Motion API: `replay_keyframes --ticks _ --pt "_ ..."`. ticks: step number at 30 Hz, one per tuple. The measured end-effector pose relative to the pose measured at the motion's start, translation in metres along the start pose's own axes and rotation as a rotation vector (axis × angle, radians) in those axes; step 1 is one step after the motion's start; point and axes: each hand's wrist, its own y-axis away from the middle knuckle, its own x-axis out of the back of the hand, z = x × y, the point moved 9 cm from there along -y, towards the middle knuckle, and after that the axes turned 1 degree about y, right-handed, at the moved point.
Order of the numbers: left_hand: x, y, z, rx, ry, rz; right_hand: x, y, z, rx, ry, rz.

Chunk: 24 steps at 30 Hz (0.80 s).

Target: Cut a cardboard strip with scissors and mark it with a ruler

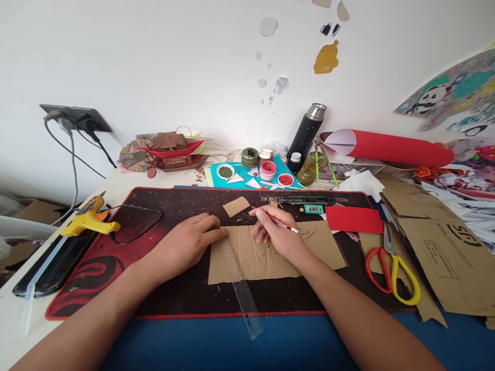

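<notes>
A sheet of brown cardboard (278, 263) lies on the dark desk mat. Across its left part runs a clear plastic ruler (244, 299), slanting down past the mat's front edge. My left hand (191, 239) rests at the sheet's upper left, its bent fingertips pinning the ruler's top end. A red pencil (284, 223) is pinched in my right hand (276, 232), over the middle of the sheet, with its tip pointing up and left. Just beyond the sheet lies a small cut cardboard piece (236, 207).
Scissors (391, 273) and a red card (355, 220) lie to the right. A yellow glue gun (91, 219) is at left, its cord on the mat. Behind stand paint jars (249, 157), a black flask (307, 132) and model boats (170, 152). A utility knife (307, 200) lies beyond the sheet.
</notes>
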Motion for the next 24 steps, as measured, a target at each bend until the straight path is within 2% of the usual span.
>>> replay_keyframes --ticks 5,8,13,24 --pt "-0.001 0.002 0.014 0.022 0.026 0.003 0.000 0.001 0.000 -0.002 0.010 -0.003" --pt "-0.009 0.007 0.024 0.031 -0.062 -0.023 0.000 0.001 0.000 0.001 0.022 -0.004" --pt "-0.012 0.012 0.036 0.020 -0.155 0.005 0.000 0.001 0.000 0.001 0.055 -0.011" --pt "-0.022 0.017 0.045 -0.034 -0.298 0.020 -0.001 0.001 -0.003 0.004 0.086 -0.024"
